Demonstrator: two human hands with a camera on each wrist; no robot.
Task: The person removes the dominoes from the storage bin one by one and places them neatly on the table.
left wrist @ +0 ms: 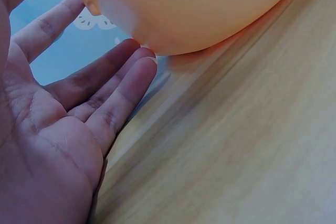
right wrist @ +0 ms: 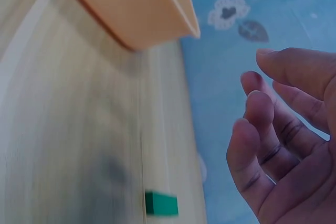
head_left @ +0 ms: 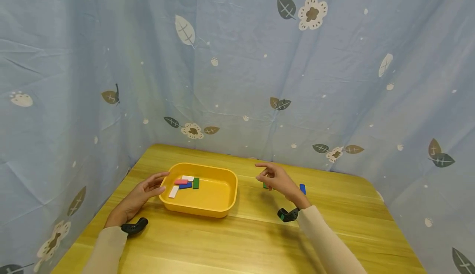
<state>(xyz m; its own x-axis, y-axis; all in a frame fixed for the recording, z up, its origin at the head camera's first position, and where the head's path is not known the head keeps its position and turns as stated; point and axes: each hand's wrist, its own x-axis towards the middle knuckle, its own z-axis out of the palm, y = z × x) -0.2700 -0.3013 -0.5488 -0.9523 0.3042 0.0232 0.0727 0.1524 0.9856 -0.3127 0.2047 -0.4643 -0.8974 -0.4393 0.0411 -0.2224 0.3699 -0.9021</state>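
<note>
A yellow plastic tub [head_left: 219, 213] stands on the table, with several small flat blocks inside its left part: a pink block [head_left: 181, 182], a blue block [head_left: 185, 186], a green block [head_left: 196, 183] and white ones [head_left: 173, 192]. My left hand [head_left: 142, 193] touches the tub's left side, fingers extended against its outer wall [left wrist: 210, 14]. To the right of the tub my right hand [head_left: 276, 179] hovers above the table, fingers loosely bent, nothing in it. Below it lies a green block [right wrist: 161, 203], partly hidden by the hand in the head view.
Another blue block [head_left: 302, 189] lies on the table right of my right hand. The wooden table [head_left: 193, 245] is bordered at the back and sides by a blue patterned curtain [head_left: 237, 80]. A black band [head_left: 288, 215] sits on the right wrist.
</note>
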